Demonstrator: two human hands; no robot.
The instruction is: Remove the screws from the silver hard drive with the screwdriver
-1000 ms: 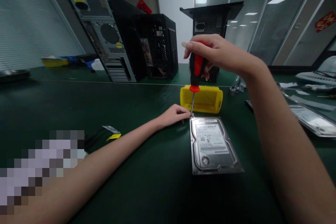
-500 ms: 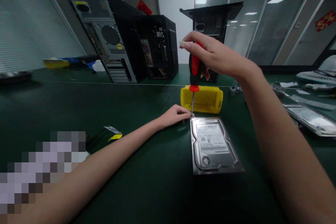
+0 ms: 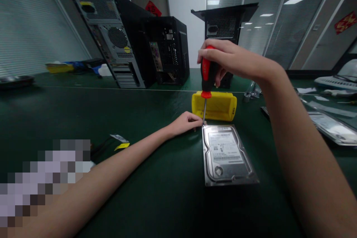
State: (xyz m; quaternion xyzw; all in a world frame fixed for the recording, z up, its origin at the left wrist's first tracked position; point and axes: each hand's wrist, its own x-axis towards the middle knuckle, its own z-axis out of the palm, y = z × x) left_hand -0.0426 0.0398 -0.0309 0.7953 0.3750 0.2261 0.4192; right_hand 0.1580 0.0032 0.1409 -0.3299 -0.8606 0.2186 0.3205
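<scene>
A silver hard drive [image 3: 226, 154] lies flat on the green table [image 3: 156, 193], label up. My right hand [image 3: 227, 61] is closed round the red and black handle of a screwdriver [image 3: 206, 78], which stands upright with its tip on the drive's far left corner. My left hand [image 3: 185, 122] rests on the table beside that corner, its fingers pinched at the screwdriver's tip; whether they hold anything is too small to tell.
A yellow plastic bin [image 3: 214, 106] stands just behind the drive. Several black computer cases [image 3: 125, 37] stand at the back. Flat metal parts and a keyboard [image 3: 331, 122] lie at the right. A small yellow-tagged cable [image 3: 118, 142] lies at the left.
My right hand's fingers have shifted round the screwdriver handle, turning it; the forefinger, stretched out before, now curls in. The left hand and the drive have not moved.
</scene>
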